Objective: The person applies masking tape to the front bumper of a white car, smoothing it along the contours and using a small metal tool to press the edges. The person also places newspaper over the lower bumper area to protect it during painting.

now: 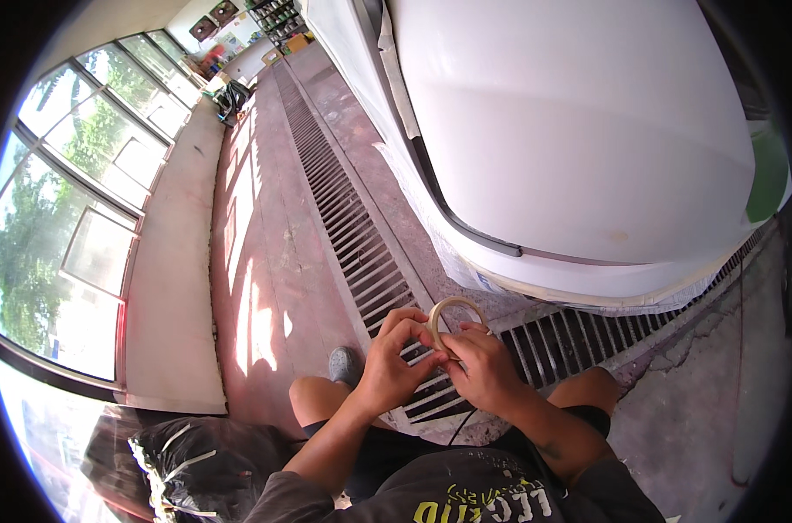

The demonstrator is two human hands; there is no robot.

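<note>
A pale cream roll of masking tape is held up in front of me, above the floor grating. My left hand has its fingers curled in against the roll's left side, thumb bent toward the other hand. Around the lower right of the ring, my right hand is closed, its thumb near the left thumb. Both thumbs meet close to the roll's lower edge; whether a tape end is pinched there is too small to tell. Just beyond the hands stands a whitish car body with masking paper along its lower edge.
Slatted metal grating runs along the floor and turns right under the car body's end. Windows line the left wall. A black plastic bag lies at lower left. Shelves stand far back. My legs are bent on either side.
</note>
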